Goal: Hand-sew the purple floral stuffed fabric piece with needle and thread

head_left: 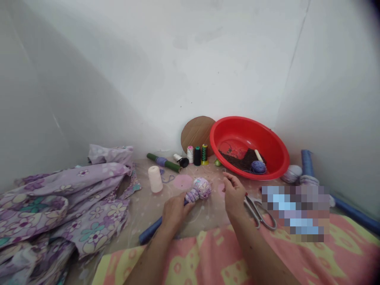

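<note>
My left hand point(175, 211) is wrapped around a blue stick point(151, 230), just below its padded end. A ball of floral fabric point(202, 188) tops that stick, with cloth bound in rings beneath it. To the right, my right hand point(234, 192) is raised with thumb and fingers pinched together. Whatever the pinch holds is too thin to make out. Scissors point(258, 211) lie beside my right wrist, their blades partly hidden by it. Beyond my left hand stands a cone of pale thread point(154, 179).
A red basin point(249, 122) leans at the back right, holding dark material and a purple yarn ball point(258, 167). Several thread spools point(197, 156) stand before a cardboard disc point(194, 134). Floral fabric point(97, 209) is heaped left. A pink-yellow cloth point(204, 257) covers the front.
</note>
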`<state>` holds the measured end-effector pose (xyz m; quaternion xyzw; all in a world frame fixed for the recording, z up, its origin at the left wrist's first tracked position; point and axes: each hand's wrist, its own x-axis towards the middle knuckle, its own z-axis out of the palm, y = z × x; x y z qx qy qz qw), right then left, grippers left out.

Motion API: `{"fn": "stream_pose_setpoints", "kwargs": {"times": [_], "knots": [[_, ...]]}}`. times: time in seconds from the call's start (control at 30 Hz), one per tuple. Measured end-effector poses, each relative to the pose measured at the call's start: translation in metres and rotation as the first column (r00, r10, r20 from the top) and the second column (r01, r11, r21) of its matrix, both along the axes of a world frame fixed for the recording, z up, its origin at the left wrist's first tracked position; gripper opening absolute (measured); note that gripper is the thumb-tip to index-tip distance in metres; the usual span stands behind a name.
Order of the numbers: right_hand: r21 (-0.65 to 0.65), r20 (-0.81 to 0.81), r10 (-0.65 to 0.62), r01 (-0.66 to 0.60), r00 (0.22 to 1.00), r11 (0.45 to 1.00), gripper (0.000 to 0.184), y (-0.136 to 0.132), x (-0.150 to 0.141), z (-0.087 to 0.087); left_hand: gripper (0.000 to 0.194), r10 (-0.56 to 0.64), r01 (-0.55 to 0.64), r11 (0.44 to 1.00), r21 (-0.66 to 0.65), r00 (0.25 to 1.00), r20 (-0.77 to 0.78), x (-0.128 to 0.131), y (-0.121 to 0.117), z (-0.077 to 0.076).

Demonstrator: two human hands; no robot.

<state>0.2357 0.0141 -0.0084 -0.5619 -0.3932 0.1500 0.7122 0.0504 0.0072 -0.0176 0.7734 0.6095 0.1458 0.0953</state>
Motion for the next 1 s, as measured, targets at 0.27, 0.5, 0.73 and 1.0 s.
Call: {"fn": "stream_pose_setpoints", "kwargs": {"times": [0.27,0.5,0.73,1.0], "knots": [[-0.130,0.270,0.348,-0.324,0.898,0.937,0.025,-0.012,-0.043,-0.005,0.044,0.038,-0.038,0.999,0.003,0.999,-0.031,-0.004,0.003,-0.001],[-0.419,0.420,0.508,-0.336,0.752,0.843,0.023,-0.005,-0.050,-0.030,0.047,0.036,-0.037,0.999,-0.010,0.997,-0.068,-0.005,0.007,-0.001],[-0.468,0.411,0.535,-0.332,0.739,0.819,0.023,-0.006,-0.048,-0.029,0.046,0.027,-0.026,0.999,0.021,0.998,-0.062,-0.007,0.008,-0.003],[-0.563,0.499,0.540,-0.219,0.678,0.797,0.027,-0.013,-0.047,-0.019,0.043,0.023,-0.023,1.000,0.004,0.999,-0.038,-0.008,0.011,-0.003]]}}
